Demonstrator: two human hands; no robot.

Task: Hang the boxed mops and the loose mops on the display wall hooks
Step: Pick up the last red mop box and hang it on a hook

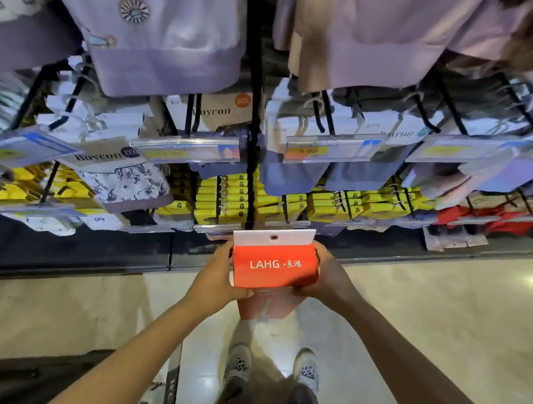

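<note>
Boxed mop (275, 263) gripped by left hand (217, 277) and right hand (323, 275); yellow packs (224, 198) fill hooks (219, 195) ahead.

This is a shop, seen along one aisle of a retail display wall. Black metal hooks (326, 117) stick out from the wall in rows, each loaded with packaged goods hung one behind another. Clear plastic price-tag holders (330, 149) with yellow labels sit at the hook ends. Folded garments in card sleeves printed "Roycon" (114, 170) hang on the upper rows, under larger lilac clothing (162, 50) at the top. Lower down, yellow boxed items (224, 198) are packed tightly on hooks, with red packages (493, 219) to the right. The floor (425, 310) is glossy pale tile reflecting ceiling lights.
</note>
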